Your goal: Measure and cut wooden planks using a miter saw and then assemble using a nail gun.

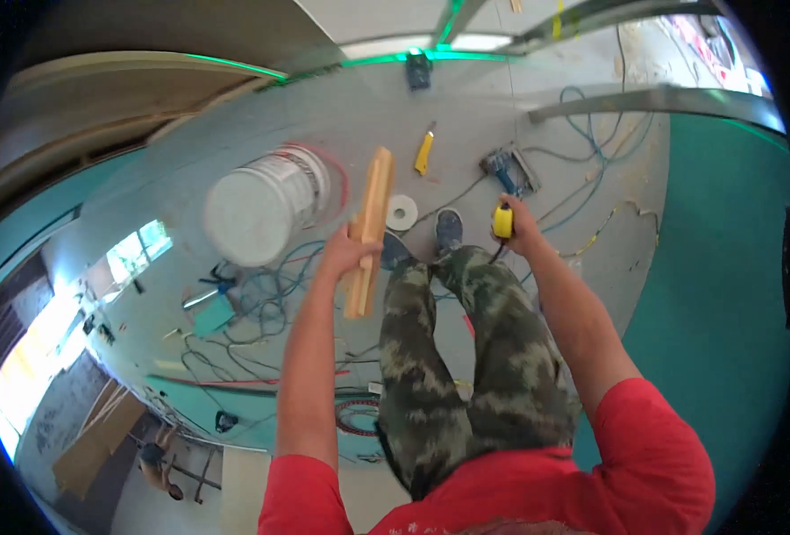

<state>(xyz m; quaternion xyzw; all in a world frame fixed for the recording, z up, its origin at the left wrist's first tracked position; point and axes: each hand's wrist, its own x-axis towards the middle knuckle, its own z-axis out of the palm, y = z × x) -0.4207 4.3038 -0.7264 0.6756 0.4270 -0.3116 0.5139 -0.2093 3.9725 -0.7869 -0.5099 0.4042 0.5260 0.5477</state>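
My left hand (345,253) is wrapped round a short bundle of pale wooden strips (376,198), held out in front of my left leg. In my right hand (522,229) is a yellow and black tape measure (502,221); no blade shows pulled out of it. Just beyond that hand, a blue and grey power tool (505,169) lies on the floor with a cord. A yellow utility knife (424,153) rests between the tool and the wood. Near my shoes sits a white roll of tape (401,213).
A large white bucket (250,212) lies on its side at left. Hoses and cords (270,294) tangle across the floor. A laser level (418,71) casts green lines ahead. Green board (707,267) stands at right, by a metal stud (654,101). Another person (156,459) is at far lower left.
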